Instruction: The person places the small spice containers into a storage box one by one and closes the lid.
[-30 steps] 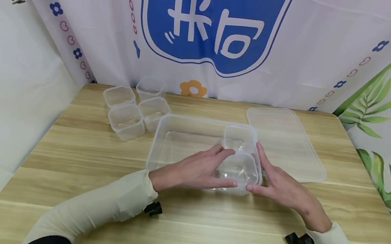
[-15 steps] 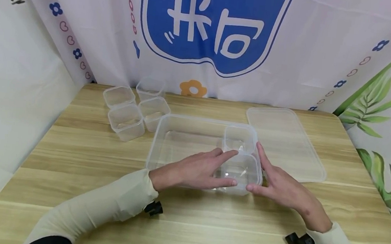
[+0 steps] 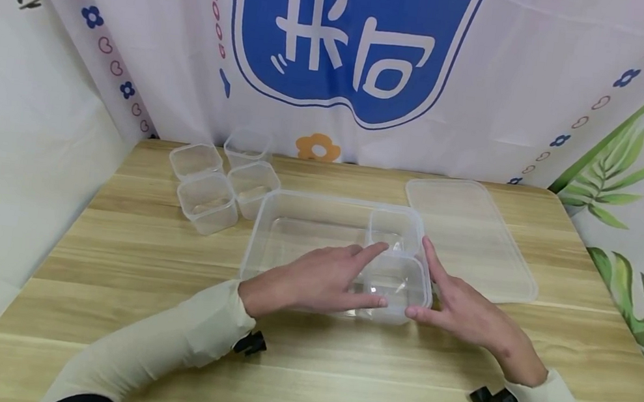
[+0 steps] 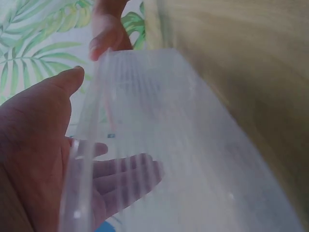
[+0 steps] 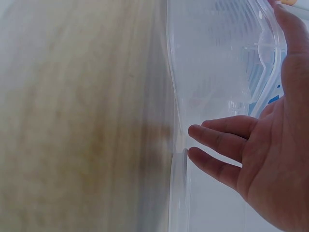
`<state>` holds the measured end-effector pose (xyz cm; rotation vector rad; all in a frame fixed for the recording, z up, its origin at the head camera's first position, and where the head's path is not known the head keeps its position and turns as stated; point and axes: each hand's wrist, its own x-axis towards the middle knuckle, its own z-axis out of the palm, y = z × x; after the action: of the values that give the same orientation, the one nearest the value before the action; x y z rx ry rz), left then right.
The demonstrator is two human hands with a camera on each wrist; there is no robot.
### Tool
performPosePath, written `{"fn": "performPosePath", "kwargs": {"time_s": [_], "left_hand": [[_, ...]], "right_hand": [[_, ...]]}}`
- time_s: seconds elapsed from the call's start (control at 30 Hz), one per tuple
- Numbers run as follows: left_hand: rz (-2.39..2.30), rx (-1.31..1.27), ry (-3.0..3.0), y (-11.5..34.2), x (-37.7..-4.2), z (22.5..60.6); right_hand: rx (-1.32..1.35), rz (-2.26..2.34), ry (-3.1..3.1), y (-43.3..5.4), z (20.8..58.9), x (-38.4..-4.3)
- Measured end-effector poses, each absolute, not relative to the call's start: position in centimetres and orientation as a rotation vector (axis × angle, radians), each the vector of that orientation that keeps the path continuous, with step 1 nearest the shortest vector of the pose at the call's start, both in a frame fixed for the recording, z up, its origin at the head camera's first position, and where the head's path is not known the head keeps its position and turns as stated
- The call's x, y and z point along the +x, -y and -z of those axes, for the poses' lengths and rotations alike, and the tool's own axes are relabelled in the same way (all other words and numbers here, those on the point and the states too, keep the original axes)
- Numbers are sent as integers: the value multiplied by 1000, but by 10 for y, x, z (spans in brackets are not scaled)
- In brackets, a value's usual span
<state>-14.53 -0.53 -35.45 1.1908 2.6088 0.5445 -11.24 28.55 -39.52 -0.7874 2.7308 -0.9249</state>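
Note:
A large clear plastic container (image 3: 315, 207) stands on the wooden table, two small clear boxes in its right end: a rear box (image 3: 394, 227) and a front box (image 3: 398, 284). My left hand (image 3: 322, 276) reaches over the near wall, index finger and thumb stretched toward the front box. In the left wrist view its other fingers (image 4: 128, 181) show through the container wall, loosely extended. My right hand (image 3: 464, 308) is at the container's right end, thumb by the near corner and index finger along the side. Its remaining fingers (image 5: 217, 140) are relaxed and hold nothing.
Several small clear boxes (image 3: 207, 205) are grouped at the back left, close to the large container's corner. A flat translucent lid (image 3: 471, 236) lies at the back right, beside the right hand. A printed cloth (image 3: 167, 47) hangs behind the table (image 3: 303, 382).
My left hand has drawn back slightly to the left, its index fingertip shifting a little away from the front box's rim. The right hand and the boxes look unmoved.

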Motion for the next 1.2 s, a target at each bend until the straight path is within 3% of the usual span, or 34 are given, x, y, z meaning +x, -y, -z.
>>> {"fn": "performPosePath", "kwargs": {"time_s": [0.4,0.8,1.2], "left_hand": [[-589,1308,-2773,39,-155,333],[-757,1184,-2965,96,-177,323],[-773,901,-3100,157,-194,326]], "right_hand": [[-790,935,-2730,-285,397,-112],[-781,908,-2736,-284,395,-112],[-778,901,-2740,-284,395,-112]]}}
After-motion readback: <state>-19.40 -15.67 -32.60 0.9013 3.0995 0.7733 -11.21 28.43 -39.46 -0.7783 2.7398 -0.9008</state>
